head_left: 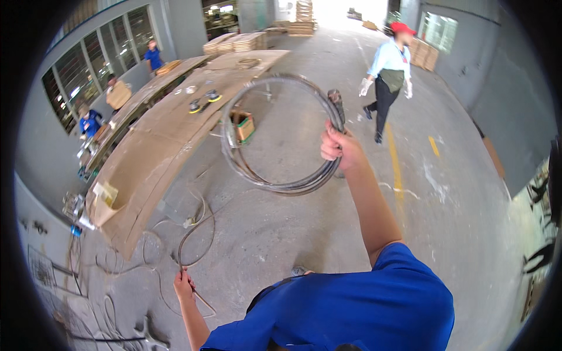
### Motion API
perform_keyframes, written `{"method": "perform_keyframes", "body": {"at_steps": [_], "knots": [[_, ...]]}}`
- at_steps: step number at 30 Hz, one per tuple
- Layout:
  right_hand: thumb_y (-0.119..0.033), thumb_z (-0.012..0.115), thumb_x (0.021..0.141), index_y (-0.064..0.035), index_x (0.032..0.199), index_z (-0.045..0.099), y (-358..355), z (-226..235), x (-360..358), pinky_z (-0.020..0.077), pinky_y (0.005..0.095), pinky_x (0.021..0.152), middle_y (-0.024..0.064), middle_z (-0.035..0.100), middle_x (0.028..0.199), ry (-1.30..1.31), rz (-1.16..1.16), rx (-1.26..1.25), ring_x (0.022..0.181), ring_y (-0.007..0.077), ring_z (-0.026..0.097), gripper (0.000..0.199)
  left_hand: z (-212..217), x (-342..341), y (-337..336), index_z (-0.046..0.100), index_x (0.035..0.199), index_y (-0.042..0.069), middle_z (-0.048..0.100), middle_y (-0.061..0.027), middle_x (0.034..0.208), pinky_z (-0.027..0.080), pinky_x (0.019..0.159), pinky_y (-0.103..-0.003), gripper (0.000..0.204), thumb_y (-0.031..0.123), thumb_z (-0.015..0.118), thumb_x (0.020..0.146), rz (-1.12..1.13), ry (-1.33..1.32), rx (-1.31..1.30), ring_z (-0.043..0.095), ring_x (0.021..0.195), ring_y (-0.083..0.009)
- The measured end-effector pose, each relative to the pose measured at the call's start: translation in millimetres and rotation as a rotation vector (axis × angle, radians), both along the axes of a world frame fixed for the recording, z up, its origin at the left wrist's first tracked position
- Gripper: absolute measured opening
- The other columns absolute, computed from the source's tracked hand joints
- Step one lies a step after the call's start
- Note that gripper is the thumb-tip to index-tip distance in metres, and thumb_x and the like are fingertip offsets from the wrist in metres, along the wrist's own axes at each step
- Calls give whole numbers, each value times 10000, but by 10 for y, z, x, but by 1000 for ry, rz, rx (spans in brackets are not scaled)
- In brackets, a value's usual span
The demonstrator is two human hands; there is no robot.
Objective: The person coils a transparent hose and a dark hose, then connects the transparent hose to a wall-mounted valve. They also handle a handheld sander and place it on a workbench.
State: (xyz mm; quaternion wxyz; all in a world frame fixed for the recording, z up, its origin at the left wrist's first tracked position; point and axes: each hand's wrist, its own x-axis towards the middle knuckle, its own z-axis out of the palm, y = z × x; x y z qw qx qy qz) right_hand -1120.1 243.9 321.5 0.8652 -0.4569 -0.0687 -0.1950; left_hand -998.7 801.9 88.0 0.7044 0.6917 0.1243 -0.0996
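Head view. The right hand (339, 146) is raised at arm's length and clenched around a coiled grey hose (280, 133). The coil consists of several turns gathered into one large ring. It hangs upright from the fist, clear of the concrete floor (328, 234), with a dark end fitting (335, 98) projecting just above the fingers.

The left hand (184, 285) is low, near the lower edge of the view, and is closed on a loose length of hose (196, 240). This length curves upward from the hand in an open loop and lies on the floor.

A long workbench (158, 152) covered with brown board runs along the left side, between the coil and the windows. Two round sanders (204, 100) with yellow pads rest on its top. A small cardboard box (244, 126) stands on the floor just beside the bench, seen through the ring of the coil.

Thin cables (117, 257) trail across the floor at lower left. A person in a red cap (389, 70) is on the floor beyond the coil, well apart from it. Stacked boards (234, 42) stand at the far end.
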Motion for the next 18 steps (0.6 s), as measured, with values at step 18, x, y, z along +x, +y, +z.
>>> {"method": "perform_keyframes", "body": {"at_steps": [18], "knots": [[-271, 766, 648, -26, 714, 536, -650, 615, -467, 401, 308, 458, 82, 566, 631, -224, 452, -828, 515, 201, 534, 343, 1744, 1904, 836, 498, 726, 58, 538, -39, 731, 434, 610, -260, 168, 89, 535, 887, 963, -1036, -884, 519, 671, -142]]}}
